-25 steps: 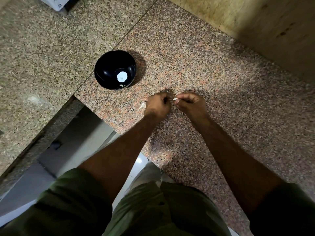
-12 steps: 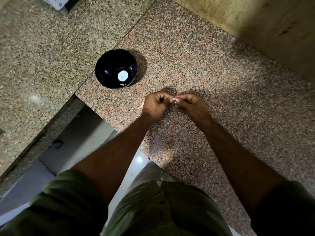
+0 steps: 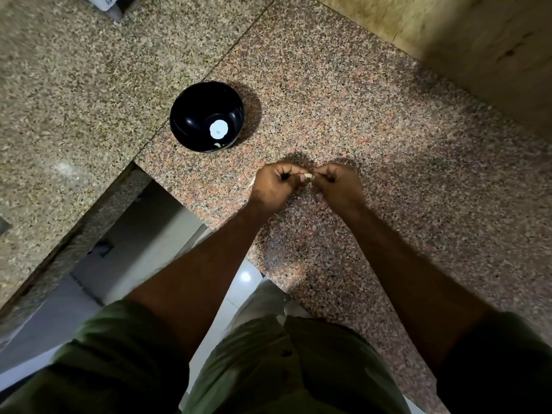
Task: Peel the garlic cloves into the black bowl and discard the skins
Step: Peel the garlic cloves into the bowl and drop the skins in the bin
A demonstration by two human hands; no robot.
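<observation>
One garlic clove [image 3: 307,176] is being worked between the two hands, held above the granite bench [image 3: 388,144] a little way from the black bowl [image 3: 206,116], on the side nearer the person. The left hand [image 3: 276,186] has its fingers curled in, thumb and forefinger pinching the pale clove at its near end. The right hand [image 3: 337,183] is curled likewise, its fingertips closed at the clove's other end; whether they grip the clove itself or a flap of skin is too small to tell.

By the look of it, the task is under way but not far along. Inside the bowl, near the wall closest to the hands, lies one small pale piece [image 3: 218,144], probably a peeled clove, beside a round white mark [image 3: 219,129] on the bowl's floor that seems to be a sticker or a reflection, not garlic. So I count one clove likely done and one in hand. No further unpeeled cloves show anywhere around the bowl; any others may be hidden inside the curled hands.

A single pale sliver [image 3: 251,182], likely a shed skin, lies on the bench just beyond the left hand, on the bowl's side. That skin, and whatever comes off the present clove, remains to be discarded. One bowl, two hands, one visible skin.
</observation>
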